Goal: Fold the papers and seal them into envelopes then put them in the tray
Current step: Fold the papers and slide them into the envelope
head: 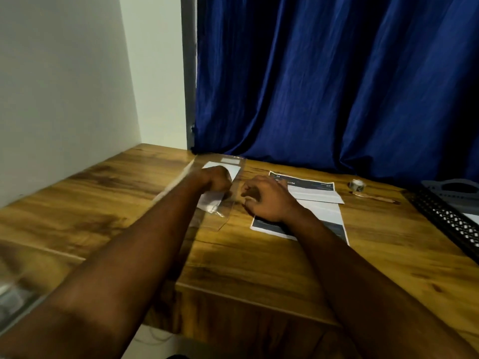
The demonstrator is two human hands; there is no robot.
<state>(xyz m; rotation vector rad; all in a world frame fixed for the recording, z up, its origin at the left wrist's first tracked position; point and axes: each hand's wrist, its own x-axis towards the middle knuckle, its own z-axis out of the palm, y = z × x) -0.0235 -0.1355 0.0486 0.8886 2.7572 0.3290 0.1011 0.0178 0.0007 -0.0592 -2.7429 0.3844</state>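
Note:
A clear plastic envelope (233, 161) lies on the wooden table with a folded white paper (211, 200) inside it. My left hand (216, 178) is closed over the envelope and paper, gripping them. My right hand (264, 196) rests just right of the envelope's edge with its fingers curled; whether it pinches the plastic is hard to tell. Under my right wrist lie printed papers (311, 190) with dark headers, one folded on top of another. A black mesh tray (451, 216) stands at the right edge.
A roll of tape (357, 184) and a pencil-like stick (375, 198) sit between the papers and the tray. A blue curtain (324, 86) hangs along the table's back. A white wall closes the left side. The table's front edge runs near my forearms.

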